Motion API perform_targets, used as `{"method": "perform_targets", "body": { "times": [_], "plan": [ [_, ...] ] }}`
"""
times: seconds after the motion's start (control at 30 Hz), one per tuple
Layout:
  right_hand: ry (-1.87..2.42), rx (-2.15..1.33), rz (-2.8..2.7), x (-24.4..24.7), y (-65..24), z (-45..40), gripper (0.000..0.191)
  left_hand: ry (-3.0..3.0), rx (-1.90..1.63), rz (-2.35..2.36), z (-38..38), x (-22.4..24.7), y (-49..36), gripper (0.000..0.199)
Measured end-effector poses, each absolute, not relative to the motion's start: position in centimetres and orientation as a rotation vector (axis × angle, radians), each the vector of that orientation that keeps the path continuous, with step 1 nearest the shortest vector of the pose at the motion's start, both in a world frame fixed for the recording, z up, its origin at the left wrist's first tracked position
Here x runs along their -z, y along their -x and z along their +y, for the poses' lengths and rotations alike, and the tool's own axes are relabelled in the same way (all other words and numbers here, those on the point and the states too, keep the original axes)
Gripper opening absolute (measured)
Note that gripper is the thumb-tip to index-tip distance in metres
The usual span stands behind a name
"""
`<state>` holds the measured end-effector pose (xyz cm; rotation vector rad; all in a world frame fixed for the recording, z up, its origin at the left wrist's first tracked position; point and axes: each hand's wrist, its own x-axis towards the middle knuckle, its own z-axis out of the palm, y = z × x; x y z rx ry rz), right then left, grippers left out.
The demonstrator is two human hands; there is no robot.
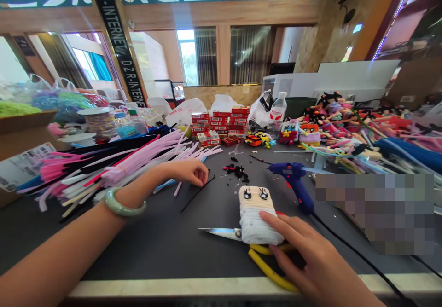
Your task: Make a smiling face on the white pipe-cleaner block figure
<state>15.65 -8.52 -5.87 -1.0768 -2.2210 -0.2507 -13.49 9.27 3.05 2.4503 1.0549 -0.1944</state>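
Note:
My left hand [192, 171], with a green bangle [125, 205] on the wrist, has its fingers curled closed around a thin black pipe cleaner [193, 198] that slants across the dark tabletop. My right hand [305, 245] grips a white and cream block wound from fuzzy pipe cleaners [257, 222], index finger on its front and thumb at its lower edge. Two black-and-white eyes with lashes sit near the block's top. Scissors [221, 233] with yellow handles lie beneath the block and my right hand, partly hidden by them.
A blue glue gun [293, 182] lies right of the block, its cord running to the front edge. Black scraps [238, 172] lie beyond. Pipe cleaner bundles [138, 162] cover the left; small red boxes [218, 125] are stacked at the back, finished dolls [345, 123] heaped right.

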Motion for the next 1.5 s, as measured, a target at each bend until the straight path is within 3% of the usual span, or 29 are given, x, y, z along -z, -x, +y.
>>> {"method": "perform_targets", "body": {
  "times": [0.3,0.6,0.77,0.87,1.17,1.27,1.5],
  "plan": [
    [1.053,0.271,-2.184,5.3,-15.2,-8.5,0.046,-2.711,0.223,1.385,8.6,-4.6,13.8,0.028],
    [1.092,0.264,-2.234,6.0,-15.5,-8.3,0.051,-2.660,0.634,1.484,3.5,-5.2,11.8,0.012],
    [1.061,0.257,-2.226,6.2,-15.5,-8.1,0.054,-2.667,0.641,1.554,2.9,-4.8,11.4,0.029],
    [1.018,0.267,-2.217,6.3,-15.6,-7.9,0.058,-2.660,0.599,1.542,3.1,-5.2,11.6,0.026],
    [1.065,0.218,-2.165,6.0,-15.2,-8.3,0.054,-2.711,0.248,1.005,1.4,-8.8,10.0,0.012],
    [1.061,0.252,-2.124,6.2,-15.3,-8.3,0.051,-2.908,-0.040,0.612,-0.1,-7.8,7.7,0.014],
    [0.988,0.189,-2.066,5.6,-15.0,-8.3,0.045,-3.239,-0.635,0.403,-2.7,-2.7,5.0,0.022]
  ]
}}
